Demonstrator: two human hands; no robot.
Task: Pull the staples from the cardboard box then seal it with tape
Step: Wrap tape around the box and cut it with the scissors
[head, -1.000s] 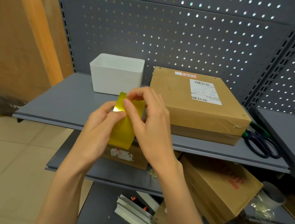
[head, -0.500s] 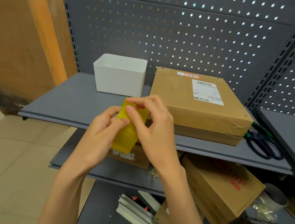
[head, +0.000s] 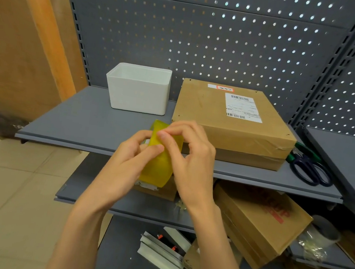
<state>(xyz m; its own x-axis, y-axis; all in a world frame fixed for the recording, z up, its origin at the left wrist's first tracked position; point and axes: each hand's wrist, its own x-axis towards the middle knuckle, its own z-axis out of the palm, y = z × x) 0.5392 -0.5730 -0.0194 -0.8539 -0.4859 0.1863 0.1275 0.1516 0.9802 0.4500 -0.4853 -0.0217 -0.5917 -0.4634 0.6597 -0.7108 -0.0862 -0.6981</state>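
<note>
A flat cardboard box [head: 219, 117] with a white shipping label lies on the upper grey shelf [head: 88, 121], its front face wrinkled with clear tape. In front of the shelf's edge I hold a yellow roll of tape [head: 161, 166] edge-on. My left hand [head: 130, 162] grips the roll from the left. My right hand [head: 188, 158] is on its right side, with thumb and forefinger pinching at the tape's surface near the top. No staples are plain to see on the box.
A white plastic bin [head: 139, 89] stands left of the box. Dark blue scissors [head: 311, 171] and a green-handled tool [head: 302, 149] lie to the box's right. Lower shelves hold more cardboard boxes [head: 260, 220], metal strips [head: 162, 253] and a clear tape roll [head: 325, 233]. Pegboard backs the shelving.
Both hands and the yellow tape roll have sunk a little relative to the shelf, and my right fingers have shifted along the top of the roll. The box has not moved.
</note>
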